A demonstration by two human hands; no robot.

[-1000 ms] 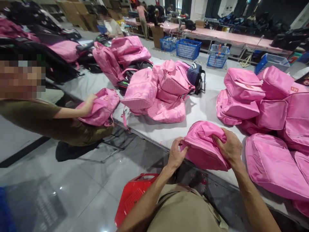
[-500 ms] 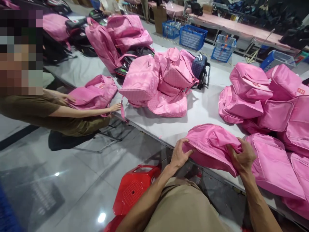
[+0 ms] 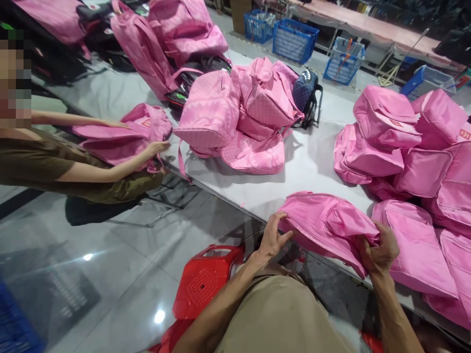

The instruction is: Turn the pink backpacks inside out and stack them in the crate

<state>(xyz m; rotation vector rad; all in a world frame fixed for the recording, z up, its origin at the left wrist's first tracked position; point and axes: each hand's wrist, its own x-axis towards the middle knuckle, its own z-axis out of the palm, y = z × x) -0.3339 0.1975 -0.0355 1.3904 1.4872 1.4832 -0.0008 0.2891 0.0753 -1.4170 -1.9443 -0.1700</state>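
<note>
A pink bag [image 3: 327,220] lies on its side at the near edge of the white table [image 3: 305,179], directly in front of me. My left hand [image 3: 273,238] pinches its left end near the zipped edge. The bag's right end is gripped by my right hand [image 3: 380,249], the thumb pressed into the cloth and some fingers hidden by the fabric. Close to my right hand rests another pink bag [image 3: 415,250], part of a pile of pink backpacks [image 3: 386,117] on the right.
Patterned pink backpacks [image 3: 209,110] and a dark blue bag [image 3: 304,88] stand mid-table. At the left, a seated person's hands touch a pink backpack [image 3: 136,135]. A red stool [image 3: 202,282] is by my left forearm. Blue baskets [image 3: 294,41] sit on the floor beyond.
My right hand has moved slightly right with its end of the bag, which looks more stretched out. The seated person's hands and backpack have shifted. The view has tilted a little downward.
</note>
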